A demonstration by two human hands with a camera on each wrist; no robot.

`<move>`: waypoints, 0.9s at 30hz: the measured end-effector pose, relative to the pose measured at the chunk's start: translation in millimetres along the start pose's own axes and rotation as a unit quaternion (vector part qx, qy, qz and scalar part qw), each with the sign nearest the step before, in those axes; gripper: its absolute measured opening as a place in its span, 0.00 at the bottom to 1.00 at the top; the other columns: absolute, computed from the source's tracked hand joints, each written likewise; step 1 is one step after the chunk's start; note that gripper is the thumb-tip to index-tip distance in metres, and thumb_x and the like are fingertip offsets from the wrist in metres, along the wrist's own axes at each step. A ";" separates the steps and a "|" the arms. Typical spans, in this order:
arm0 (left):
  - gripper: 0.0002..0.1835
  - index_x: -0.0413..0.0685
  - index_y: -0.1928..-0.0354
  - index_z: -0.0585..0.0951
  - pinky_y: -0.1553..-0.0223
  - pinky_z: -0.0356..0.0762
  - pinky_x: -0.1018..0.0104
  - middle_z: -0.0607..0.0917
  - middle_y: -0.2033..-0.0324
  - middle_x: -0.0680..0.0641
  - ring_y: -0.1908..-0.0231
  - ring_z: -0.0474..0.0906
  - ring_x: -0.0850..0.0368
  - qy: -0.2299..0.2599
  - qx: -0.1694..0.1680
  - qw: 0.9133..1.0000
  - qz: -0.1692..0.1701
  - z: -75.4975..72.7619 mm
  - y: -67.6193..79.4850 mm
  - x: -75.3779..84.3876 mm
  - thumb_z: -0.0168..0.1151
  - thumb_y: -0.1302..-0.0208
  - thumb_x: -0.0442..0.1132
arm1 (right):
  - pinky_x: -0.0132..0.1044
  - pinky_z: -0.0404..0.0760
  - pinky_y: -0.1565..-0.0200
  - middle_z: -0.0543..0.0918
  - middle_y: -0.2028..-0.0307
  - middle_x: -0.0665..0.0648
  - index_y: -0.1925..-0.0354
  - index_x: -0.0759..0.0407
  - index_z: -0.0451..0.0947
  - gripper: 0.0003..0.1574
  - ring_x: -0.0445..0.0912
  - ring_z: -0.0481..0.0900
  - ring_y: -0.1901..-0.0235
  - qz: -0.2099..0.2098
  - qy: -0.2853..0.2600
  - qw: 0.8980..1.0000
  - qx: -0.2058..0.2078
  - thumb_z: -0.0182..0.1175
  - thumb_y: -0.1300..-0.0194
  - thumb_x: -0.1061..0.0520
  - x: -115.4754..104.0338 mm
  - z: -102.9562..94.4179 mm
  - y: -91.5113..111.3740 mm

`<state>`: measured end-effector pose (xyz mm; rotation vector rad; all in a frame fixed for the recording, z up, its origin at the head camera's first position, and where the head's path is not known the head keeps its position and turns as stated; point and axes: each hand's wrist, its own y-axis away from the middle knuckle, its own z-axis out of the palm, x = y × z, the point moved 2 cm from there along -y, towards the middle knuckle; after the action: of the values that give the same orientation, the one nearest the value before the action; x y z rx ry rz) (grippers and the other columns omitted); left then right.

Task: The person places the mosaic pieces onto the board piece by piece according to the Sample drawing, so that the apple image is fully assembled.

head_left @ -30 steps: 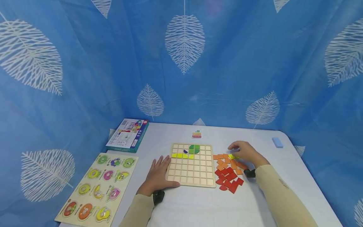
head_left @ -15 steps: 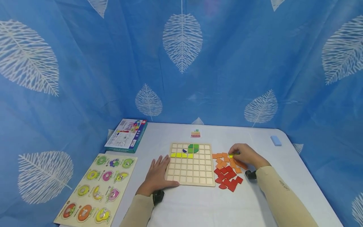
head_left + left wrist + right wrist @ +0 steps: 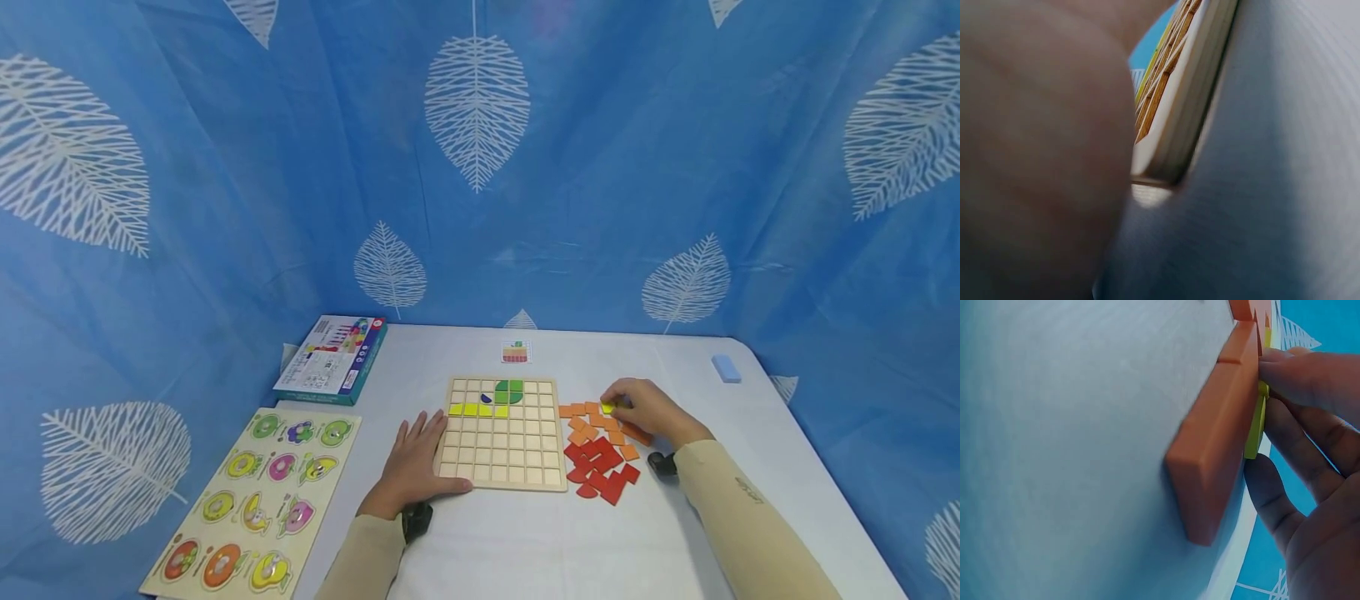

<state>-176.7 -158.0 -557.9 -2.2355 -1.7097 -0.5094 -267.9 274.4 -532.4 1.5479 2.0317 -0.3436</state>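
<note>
the right hand (image 3: 648,410) pinches a yellow tile (image 3: 607,409) beside orange tiles (image 3: 590,432); the left hand (image 3: 412,468), spread, rests at the near-left corner of the grid board (image 3: 517,451); a slack pinch could drop the tile; a low lift could drag its neighbours.

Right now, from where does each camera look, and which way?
Head: worn on the head, facing forward and down at the board; left hand, right hand, sleeves show.
Left wrist: worn there, facing the board's corner; part of the left hand shows, blurred.
Right wrist: worn there, facing orange pieces and a yellow piece; right hand's fingers show.
Head and left wrist share the board.
</note>
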 end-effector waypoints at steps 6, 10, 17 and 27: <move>0.71 0.45 0.19 0.64 0.22 0.37 0.39 0.63 0.20 0.44 0.20 0.47 0.41 -0.003 -0.002 1.000 -0.001 -0.3 -0.9 0.9 0.73 0.60 0.80 | 0.60 0.79 0.39 0.85 0.49 0.59 0.47 0.59 0.87 0.15 0.59 0.80 0.45 0.011 -0.004 1.000 0.002 0.72 0.33 0.64 -3.7 -1.0 0.1; 0.71 0.45 0.19 0.64 0.22 0.37 0.39 0.63 0.21 0.44 0.20 0.47 0.41 -0.008 0.000 1.000 0.002 -0.9 -0.8 1.3 0.73 0.61 0.80 | 0.58 0.80 0.40 0.85 0.49 0.58 0.46 0.59 0.87 0.16 0.58 0.80 0.46 0.024 -0.021 0.999 0.013 0.72 0.32 0.62 -7.7 -1.8 -0.4; 0.71 0.45 0.19 0.64 0.22 0.37 0.39 0.63 0.21 0.44 0.20 0.47 0.41 -0.008 0.002 1.000 0.001 -0.5 -2.0 -1.2 0.73 0.61 0.80 | 0.51 0.85 0.45 0.86 0.53 0.55 0.47 0.60 0.88 0.18 0.52 0.83 0.52 0.005 -0.043 0.998 0.036 0.74 0.35 0.61 -16.9 -0.5 -4.3; 0.72 0.46 0.18 0.63 0.22 0.35 0.39 0.62 0.20 0.44 0.19 0.46 0.42 0.009 -0.002 1.000 -0.004 1.2 -0.9 -1.5 0.73 0.61 0.80 | 0.47 0.87 0.50 0.87 0.55 0.52 0.49 0.59 0.89 0.16 0.49 0.83 0.56 -0.042 -0.064 0.996 0.045 0.75 0.35 0.60 -38.2 12.7 -10.2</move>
<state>-177.8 -158.5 -559.7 -2.2214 -1.7115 -0.5337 -267.2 234.1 -522.3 1.4558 2.0083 -0.5597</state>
